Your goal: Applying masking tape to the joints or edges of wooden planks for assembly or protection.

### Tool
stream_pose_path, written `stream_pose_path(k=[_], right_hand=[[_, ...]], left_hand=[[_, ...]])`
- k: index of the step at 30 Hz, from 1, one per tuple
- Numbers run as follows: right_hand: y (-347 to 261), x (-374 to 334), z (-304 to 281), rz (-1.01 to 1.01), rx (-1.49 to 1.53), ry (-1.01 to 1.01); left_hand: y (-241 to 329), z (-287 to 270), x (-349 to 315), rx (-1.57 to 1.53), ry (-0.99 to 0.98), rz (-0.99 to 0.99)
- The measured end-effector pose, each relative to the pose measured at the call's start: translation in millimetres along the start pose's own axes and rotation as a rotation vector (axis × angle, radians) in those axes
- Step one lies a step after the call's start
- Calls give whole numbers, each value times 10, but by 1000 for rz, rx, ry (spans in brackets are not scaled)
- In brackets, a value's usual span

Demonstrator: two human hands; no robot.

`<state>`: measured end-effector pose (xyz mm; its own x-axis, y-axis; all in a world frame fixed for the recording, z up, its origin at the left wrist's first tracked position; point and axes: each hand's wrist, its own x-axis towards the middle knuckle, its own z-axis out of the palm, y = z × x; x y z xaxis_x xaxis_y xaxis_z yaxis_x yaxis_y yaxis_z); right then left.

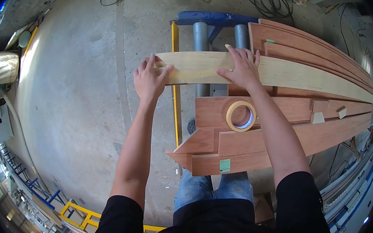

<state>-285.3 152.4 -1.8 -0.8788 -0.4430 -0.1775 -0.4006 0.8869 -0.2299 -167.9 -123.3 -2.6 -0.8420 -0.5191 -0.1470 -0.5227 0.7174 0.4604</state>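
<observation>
The left hand (pixel 150 79) is bent round the left end of a long pale board (pixel 195 68), its fingers spread on the far side and its thumb laid across the top near the edge. The right hand (pixel 242 70) is splayed on the same board further right, thumb pointing left, index finger reaching past the far edge. The board lies crosswise before the person, running off to the right over reddish-brown boards (pixel 245 153). Just beside the right forearm, on those boards, rests a roll of tape (pixel 230 115) with blue-and-white marking inside its core; a green label (pixel 225 165) sits on the nearest board, any writing too small to make out. A smaller green sticker (pixel 270 41) marks a far board. Two wood offcuts (pixel 318 118) lie to the right. Beneath is a blue-framed bench (pixel 220 19) with steel rollers (pixel 200 37), a yellow bar (pixel 176 111) along its left side, and coiled cable (pixel 269 3) on the far floor (pixel 82 75).
</observation>
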Motion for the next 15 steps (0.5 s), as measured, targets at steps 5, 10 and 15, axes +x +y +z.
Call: stream_pose_path(k=[5,10,15], right_hand=[[-14,7,33,-8,59,-18],[-15,70,36,-51,115,22],[651,-10,328,-94,902,558]], left_hand=[[-80,61,10,118,30,-11],[-143,-64,-34,259,150,133],[351,-168,-736,-448,-156,305]])
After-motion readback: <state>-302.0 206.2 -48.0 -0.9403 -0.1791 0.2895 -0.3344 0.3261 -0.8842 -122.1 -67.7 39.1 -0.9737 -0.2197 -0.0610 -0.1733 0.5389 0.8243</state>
